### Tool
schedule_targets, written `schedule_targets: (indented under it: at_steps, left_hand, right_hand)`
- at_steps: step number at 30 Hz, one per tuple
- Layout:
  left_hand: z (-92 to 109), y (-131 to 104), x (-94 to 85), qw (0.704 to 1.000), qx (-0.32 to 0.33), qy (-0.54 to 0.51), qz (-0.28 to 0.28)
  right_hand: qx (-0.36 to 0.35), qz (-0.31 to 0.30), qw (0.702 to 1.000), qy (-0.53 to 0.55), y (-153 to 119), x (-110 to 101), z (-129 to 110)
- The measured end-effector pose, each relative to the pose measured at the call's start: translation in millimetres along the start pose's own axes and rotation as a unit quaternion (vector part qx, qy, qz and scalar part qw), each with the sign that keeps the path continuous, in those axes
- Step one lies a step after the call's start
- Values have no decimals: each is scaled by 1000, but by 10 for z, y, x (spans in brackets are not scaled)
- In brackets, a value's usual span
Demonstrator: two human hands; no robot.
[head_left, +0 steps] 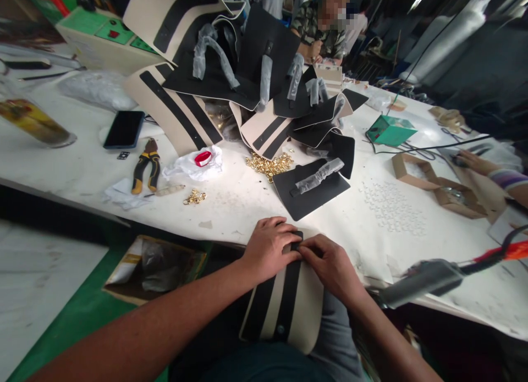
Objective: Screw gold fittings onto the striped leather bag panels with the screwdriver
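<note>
On the person's lap, its upper end meeting the edge of the desk [239,206], lies a cream panel [306,310] with two black stripes [289,294]. The left hand [270,245] spreads over that end; whether its fingers grip or merely press, I cannot tell. The right hand [330,263] seems to pinch a small dark tab [296,245] between thumb and forefinger. A lap gives underneath, so this is best done with the left palm bearing down evenly, its fingertips clear of the tab, and the right pinch low and close to the panel so the piece stays square to the stripe. Beyond, the white, scuffed desk carries a black panel with a wrapped handle [313,189], gold-coloured hardware [270,165], pliers [146,167], a phone [124,130] and a heap of similar panels [231,68]. Small clear pieces [391,209] lie scattered to the right, near open cardboard boxes [414,172]. Across the desk sits another person [307,25]; a co-worker's hand [473,163] reaches in at far right, and the floor [99,299] is green.
</note>
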State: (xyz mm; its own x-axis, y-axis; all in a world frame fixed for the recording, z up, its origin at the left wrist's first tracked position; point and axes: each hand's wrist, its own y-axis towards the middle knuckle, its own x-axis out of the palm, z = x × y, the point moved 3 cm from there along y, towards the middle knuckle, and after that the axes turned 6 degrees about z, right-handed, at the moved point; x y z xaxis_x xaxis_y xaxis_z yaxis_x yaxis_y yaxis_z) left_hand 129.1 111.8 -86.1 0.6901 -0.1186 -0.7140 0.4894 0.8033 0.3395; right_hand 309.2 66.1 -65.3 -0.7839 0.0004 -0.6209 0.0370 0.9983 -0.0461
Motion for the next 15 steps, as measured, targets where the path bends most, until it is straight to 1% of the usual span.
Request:
schedule_targets:
  at_steps: [5,8,12,15]
  left_hand:
    - [-11,-7,15,1000,2,0,1]
    - [-14,-10,23,1000,3,-1,2]
    - [-11,-5,21,1000,5,0,4]
    - [-4,2,14,1000,2,4,0]
  right_hand:
    - [34,0,999,-5,56,-10,-16]
    - [69,-23,997,-12,84,-24,-17]
    - [88,-49,994,-35,130,-26,-25]
    - [88,-36,995,-39,136,-9,-22]
